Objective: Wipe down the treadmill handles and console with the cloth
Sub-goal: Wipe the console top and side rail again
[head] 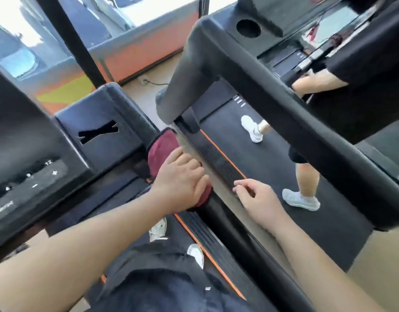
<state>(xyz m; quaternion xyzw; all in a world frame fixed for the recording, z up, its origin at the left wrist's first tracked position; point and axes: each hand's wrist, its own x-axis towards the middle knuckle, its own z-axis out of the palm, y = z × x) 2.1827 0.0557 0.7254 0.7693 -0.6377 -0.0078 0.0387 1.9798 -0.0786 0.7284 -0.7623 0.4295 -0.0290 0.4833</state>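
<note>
The dark red fabric cloth (163,147) lies wrapped over the black padded treadmill handle (217,211) at the centre of the frame, bunched along the rail; the left hand (179,180) sits on top of it, fingers curled down over cloth and rail, gripping both; the right hand (256,195) hangs just right of it, apart from the cloth, fingers loosely spread and holding nothing; whether its fingertips touch the ribbed, orange-edged side rail (218,161) beneath cannot be told; left of centre stands the black treadmill console (25,136) with its white-marked button panel (34,176), next to a black tray block (99,113) with a torn patch; in the right half a neighbouring treadmill's dark belt (268,167) carries another person's legs in white trainers (252,129), under a thick black handle bar (284,113).
</note>
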